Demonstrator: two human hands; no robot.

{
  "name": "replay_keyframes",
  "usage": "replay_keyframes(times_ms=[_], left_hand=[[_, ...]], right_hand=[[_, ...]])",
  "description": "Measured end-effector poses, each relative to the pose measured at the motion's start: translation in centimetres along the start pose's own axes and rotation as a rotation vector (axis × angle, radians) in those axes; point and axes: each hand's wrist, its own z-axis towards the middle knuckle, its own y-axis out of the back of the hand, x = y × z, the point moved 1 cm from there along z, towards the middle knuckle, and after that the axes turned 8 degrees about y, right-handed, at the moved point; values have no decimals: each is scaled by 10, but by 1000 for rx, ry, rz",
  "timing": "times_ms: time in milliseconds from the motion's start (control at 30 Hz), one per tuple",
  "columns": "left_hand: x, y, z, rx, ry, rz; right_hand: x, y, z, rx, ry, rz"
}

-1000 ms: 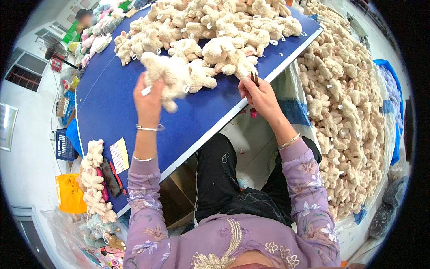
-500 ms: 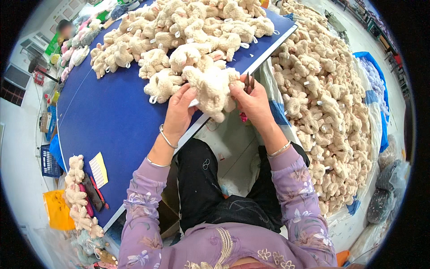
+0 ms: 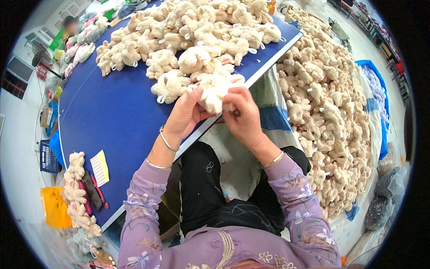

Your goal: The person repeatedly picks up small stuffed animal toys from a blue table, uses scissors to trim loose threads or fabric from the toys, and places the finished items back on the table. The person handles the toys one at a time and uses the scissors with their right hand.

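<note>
Over the edge of the blue table (image 3: pixel 112 125), both hands hold a small cream plush toy (image 3: pixel 212 93). My left hand (image 3: pixel 183 114) has its thumb on top of the toy and its fingers underneath. My right hand (image 3: pixel 244 116) is closed at the toy's right side, fingertips curled in a pinch against the fleece. What exactly lies between those fingertips is hidden. The dark thread snips are out of sight in this view. Just beyond the held toy lies a heap of similar plush toys (image 3: pixel 192 27), several with white loop tags.
Right of the table, a large sack (image 3: pixel 280 105) overflows with cream plush toys (image 3: pixel 322 116). At the table's left corner are a row of toys (image 3: pixel 76 193), a yellow sheet (image 3: pixel 100 168), a dark phone-like slab (image 3: pixel 92 193) and a red pen-like item (image 3: pixel 99 190). A person (image 3: pixel 69 28) is far left.
The right hand has turned inward, its fingers curling against the toy; the snips that showed in it are now hidden. The toy has been tilted and bunched between both hands.
</note>
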Motion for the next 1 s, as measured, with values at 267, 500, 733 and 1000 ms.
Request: replay_keyframes(times_ms=[267, 500, 733, 1000], left_hand=[[-5, 20, 4, -108, -236, 0], [6, 1, 0, -120, -311, 391], [-12, 39, 5, -264, -478, -60], [11, 20, 12, -112, -23, 246]], right_hand=[[-11, 4, -2, -182, -316, 344], [-21, 17, 15, 67, -669, 563], [-33, 30, 15, -123, -665, 585], [-34, 21, 12, -41, -660, 568]])
